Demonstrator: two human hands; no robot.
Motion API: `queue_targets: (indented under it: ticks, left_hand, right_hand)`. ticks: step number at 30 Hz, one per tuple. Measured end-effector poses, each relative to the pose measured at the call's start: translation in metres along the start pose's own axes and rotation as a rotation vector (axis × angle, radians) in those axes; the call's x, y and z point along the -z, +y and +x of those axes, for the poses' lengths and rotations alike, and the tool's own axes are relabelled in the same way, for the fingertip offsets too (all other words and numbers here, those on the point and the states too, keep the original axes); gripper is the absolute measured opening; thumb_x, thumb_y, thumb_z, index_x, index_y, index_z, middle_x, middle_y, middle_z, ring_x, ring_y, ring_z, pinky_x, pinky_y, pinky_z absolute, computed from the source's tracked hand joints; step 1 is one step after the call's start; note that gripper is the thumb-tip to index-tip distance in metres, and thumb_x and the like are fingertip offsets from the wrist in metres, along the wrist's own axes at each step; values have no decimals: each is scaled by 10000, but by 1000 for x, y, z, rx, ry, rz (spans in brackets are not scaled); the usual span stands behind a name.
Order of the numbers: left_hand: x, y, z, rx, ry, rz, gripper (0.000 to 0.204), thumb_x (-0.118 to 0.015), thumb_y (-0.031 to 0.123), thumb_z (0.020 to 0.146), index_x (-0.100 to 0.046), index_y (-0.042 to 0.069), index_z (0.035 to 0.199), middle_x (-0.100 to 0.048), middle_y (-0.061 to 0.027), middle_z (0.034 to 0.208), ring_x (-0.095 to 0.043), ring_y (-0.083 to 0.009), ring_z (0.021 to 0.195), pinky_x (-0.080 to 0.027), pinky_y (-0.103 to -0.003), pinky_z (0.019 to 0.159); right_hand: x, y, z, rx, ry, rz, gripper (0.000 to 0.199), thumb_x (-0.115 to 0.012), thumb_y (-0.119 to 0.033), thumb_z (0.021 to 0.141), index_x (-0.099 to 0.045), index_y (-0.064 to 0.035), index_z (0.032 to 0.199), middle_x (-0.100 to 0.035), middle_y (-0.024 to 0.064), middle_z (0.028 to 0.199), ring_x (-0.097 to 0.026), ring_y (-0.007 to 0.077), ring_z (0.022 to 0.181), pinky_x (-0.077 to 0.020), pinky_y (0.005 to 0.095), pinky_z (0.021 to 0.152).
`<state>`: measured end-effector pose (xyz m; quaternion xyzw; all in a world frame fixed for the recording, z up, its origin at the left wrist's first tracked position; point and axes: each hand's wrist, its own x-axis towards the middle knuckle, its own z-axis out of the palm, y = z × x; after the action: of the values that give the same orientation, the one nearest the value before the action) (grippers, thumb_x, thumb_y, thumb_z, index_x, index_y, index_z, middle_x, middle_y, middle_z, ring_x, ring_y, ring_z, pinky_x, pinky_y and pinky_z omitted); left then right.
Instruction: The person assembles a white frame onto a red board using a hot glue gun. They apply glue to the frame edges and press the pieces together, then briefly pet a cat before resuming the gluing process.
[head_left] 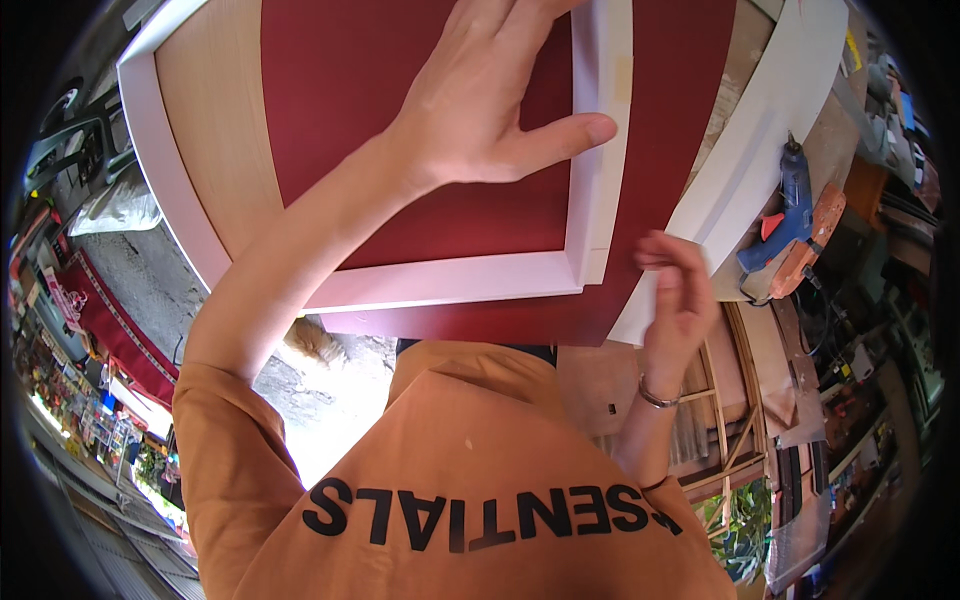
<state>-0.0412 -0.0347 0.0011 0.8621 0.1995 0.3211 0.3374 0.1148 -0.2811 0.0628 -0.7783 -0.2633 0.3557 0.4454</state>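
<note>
My left hand (478, 105) reaches across a dark red panel (340, 90); its thumb is stretched out toward a white frame strip (597, 190), and its fingertips run past the top edge of the picture. Whether the palm presses on anything is hidden. White strips edge the panel, and the near one (450, 280) meets the side strip at a corner. Beyond that corner, by the red board's right margin (650, 190), my right hand (682, 300) hovers with loosely bent, slightly blurred fingers and a bracelet at the wrist. Nothing shows in it.
A long white strip (735, 170) lies slantwise to the right. Past it rest a blue glue gun or drill-like tool (795, 205) and an orange tool (822, 240). Wooden slats (735, 400) stand below right. At left are a pale wood panel (215, 120) and grey floor (175, 290).
</note>
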Motion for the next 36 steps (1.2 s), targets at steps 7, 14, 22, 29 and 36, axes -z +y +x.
queue_targets:
  ticks: [7,14,22,29,36]
  left_hand:
    - [14,3,-11,101,105,41,685,-673,311,941,-384,-20,1467,-471,-263,1451,-454,-391,1359,-387,-481,1104]
    - [11,14,-4,52,-61,57,907,-774,521,797,-395,90,1500,-288,-245,1588,-331,-428,1442,-263,-579,1181]
    - [7,10,-3,45,-107,142,982,-719,663,796,-392,76,1511,-283,-251,1598,-291,-437,1469,-254,-602,1168]
    - [6,5,-7,14,-11,133,996,-735,634,796,-386,23,1501,-293,-292,1585,-317,-447,1460,-261,-602,1158]
    - [0,5,-6,-3,-20,107,1044,-654,712,839,-309,8,1528,-313,-296,1559,-266,-455,1482,-290,-537,1155]
  right_hand:
    - [76,46,47,68,632,-452,470,-666,-254,987,-510,11,1341,-571,123,1283,-562,191,1059,-446,339,918]
    - [96,70,62,125,634,-553,598,-731,-251,951,-449,58,1378,-537,182,1304,-539,235,1119,-432,370,1003]
    - [125,83,83,-87,597,-272,578,-755,-264,941,-504,100,1313,-589,136,1190,-578,173,1035,-476,287,908]
    - [128,40,82,-76,576,-65,319,-753,-160,934,-635,58,1135,-631,24,957,-551,72,815,-437,198,714]
    - [130,-6,47,0,624,-238,399,-751,-154,924,-531,29,1202,-662,82,984,-623,111,859,-486,242,704]
